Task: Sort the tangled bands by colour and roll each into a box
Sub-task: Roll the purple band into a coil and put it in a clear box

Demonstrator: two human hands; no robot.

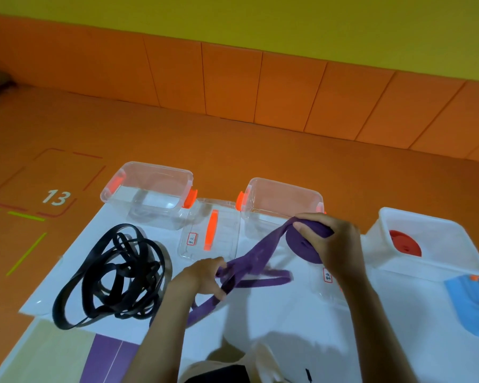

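Observation:
My right hand (pixel 329 241) grips a partly wound roll of purple band (pixel 302 246) just in front of the middle clear box (pixel 282 200). The band's loose tail (pixel 256 257) runs down-left to my left hand (pixel 205 276), which pinches it above the white sheet. More purple band loops lie under and right of that hand. A tangled black band (pixel 114 275) lies in a heap at the left. A clear box (pixel 150 189) with orange clips stands behind it. At the right a white box (pixel 429 241) holds a rolled red band (pixel 404 243).
A clear lid (pixel 210 230) with an orange handle lies between the two clear boxes. Another lid with a label (pixel 327 275) lies under my right forearm. A blue lid (pixel 473 297) sits at the right edge. Orange floor with a marked "13" (pixel 56 197) lies to the left.

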